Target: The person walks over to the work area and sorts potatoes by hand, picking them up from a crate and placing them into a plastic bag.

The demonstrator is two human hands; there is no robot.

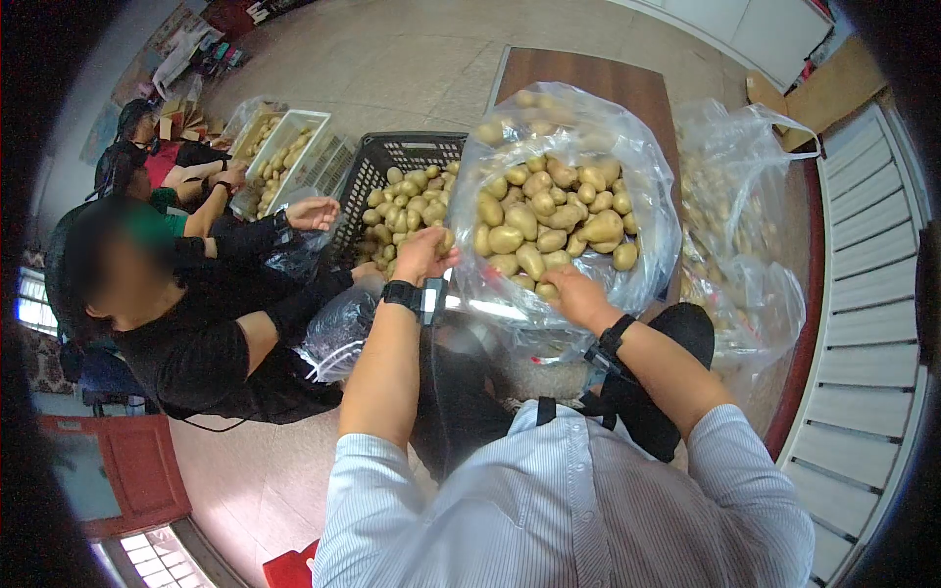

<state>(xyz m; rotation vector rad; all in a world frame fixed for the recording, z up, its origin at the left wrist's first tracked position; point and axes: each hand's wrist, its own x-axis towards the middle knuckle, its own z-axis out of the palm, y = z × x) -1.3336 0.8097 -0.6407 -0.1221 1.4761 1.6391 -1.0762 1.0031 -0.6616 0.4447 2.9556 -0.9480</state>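
A large clear plastic bag (659, 211) stands open before me, with many brownish-yellow potatoes (564, 218) inside. At its left rim, my left hand (423, 257) is closed around a potato (446, 241), between the bag and a black plastic crate (392, 147). More potatoes lie in that crate. My right hand (580, 296) reaches over the near rim of the bag. Its fingers are curled onto a potato (548, 292) at the front of the pile, and the fingertips are partly hidden.
A brown board (588, 71) lies under the bag. Filled clear bags (740, 206) stand at the right, by a white slatted panel (863, 284). A co-worker in black (211, 333) sits close on my left. White crates (294, 127) and other people are farther left.
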